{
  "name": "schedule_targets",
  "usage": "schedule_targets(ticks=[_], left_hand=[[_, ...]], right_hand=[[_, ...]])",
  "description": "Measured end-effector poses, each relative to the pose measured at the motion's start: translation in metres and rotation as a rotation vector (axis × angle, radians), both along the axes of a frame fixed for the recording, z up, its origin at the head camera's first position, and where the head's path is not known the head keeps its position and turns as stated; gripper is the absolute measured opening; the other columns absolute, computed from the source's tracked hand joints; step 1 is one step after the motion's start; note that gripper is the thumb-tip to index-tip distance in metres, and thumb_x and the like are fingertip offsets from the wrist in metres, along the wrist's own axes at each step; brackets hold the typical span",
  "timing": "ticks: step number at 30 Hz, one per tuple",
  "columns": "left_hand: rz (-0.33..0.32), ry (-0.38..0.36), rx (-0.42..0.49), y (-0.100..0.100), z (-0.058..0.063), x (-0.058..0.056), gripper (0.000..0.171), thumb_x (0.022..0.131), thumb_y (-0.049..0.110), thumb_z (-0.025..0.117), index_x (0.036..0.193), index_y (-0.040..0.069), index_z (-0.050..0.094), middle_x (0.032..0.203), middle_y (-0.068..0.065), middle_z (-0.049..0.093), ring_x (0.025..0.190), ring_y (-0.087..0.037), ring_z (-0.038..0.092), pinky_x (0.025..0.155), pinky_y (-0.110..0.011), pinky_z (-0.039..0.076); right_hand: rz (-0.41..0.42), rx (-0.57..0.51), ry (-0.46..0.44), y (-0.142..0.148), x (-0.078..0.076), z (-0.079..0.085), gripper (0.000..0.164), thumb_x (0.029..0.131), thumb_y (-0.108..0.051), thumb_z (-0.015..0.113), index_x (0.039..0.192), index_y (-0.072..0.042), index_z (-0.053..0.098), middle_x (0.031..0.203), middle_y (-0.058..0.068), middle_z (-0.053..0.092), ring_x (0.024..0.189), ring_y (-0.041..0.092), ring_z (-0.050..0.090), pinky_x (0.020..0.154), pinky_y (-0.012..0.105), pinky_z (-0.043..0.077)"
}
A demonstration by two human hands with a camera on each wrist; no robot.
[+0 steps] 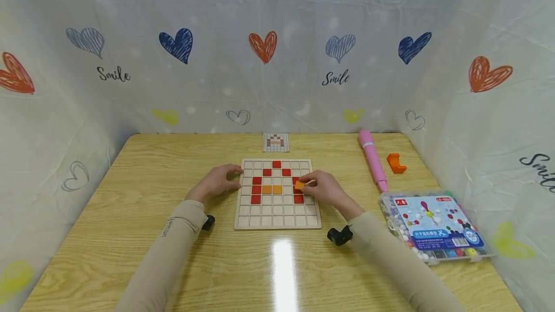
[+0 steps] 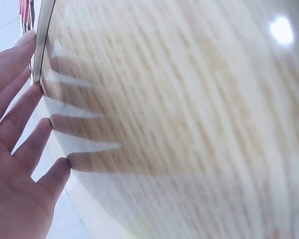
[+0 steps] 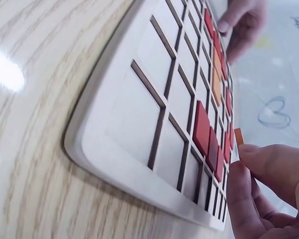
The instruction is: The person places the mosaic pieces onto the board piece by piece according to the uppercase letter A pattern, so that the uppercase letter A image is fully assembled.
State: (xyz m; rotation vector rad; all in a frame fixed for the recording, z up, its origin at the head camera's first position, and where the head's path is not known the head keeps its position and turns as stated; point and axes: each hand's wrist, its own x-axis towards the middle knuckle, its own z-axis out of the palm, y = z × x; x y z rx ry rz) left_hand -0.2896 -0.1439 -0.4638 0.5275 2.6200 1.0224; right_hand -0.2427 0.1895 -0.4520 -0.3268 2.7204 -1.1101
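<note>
A pale wooden grid board (image 1: 277, 222) lies on the table with red square tiles (image 1: 257, 190) set in an arch-like pattern. Two orange tiles (image 1: 271, 189) sit side by side between the red columns. My left hand (image 1: 218, 181) touches the board's left edge, its fingers spread in the left wrist view. Between thumb and forefinger, my right hand (image 1: 326, 189) pinches another orange tile (image 3: 239, 136). In the head view that tile overlaps the right red column, and the right wrist view shows it over the board.
Behind the board lies a small pattern card (image 1: 275, 143). To the right are a pink wand-like stick (image 1: 372, 158), an orange bracket-shaped piece (image 1: 396, 163) and a clear box (image 1: 435, 225) of coloured parts. Patterned cloth (image 1: 286, 85) rises behind the table.
</note>
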Motion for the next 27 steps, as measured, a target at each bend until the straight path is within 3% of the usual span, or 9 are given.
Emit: schedule_targets(ticks=[12,19,27], left_hand=[[-0.001,0.003,0.001,0.000,-0.002,0.000,0.048,0.090,0.014,0.071,0.134,0.001,0.056,0.143,-0.018,0.049,0.140,-0.039,0.033,0.117,-0.053,0.024],[0.007,-0.004,0.004,0.000,-0.002,0.001,0.048,0.090,0.013,0.071,0.134,0.001,0.056,0.144,-0.017,0.049,0.140,-0.037,0.033,0.117,-0.052,0.024],[-0.004,0.006,0.000,-0.001,-0.002,0.000,0.048,0.090,0.013,0.071,0.134,0.000,0.055,0.144,-0.018,0.049,0.140,-0.039,0.032,0.117,-0.053,0.024]], right_hand=[[0.079,0.085,0.079,-0.022,-0.003,-0.003,0.025,0.088,-0.006,0.070,0.113,-0.002,0.072,0.112,0.009,0.069,0.091,0.018,0.065,0.083,0.034,0.056],[0.126,0.120,0.098,-0.028,-0.008,-0.008,0.024,0.088,-0.007,0.071,0.112,-0.004,0.074,0.104,0.007,0.070,0.082,0.012,0.059,0.077,0.030,0.053],[0.167,0.160,0.134,-0.031,-0.009,-0.010,0.023,0.088,-0.009,0.072,0.111,-0.005,0.074,0.099,0.005,0.067,0.083,0.015,0.056,0.073,0.029,0.051]])
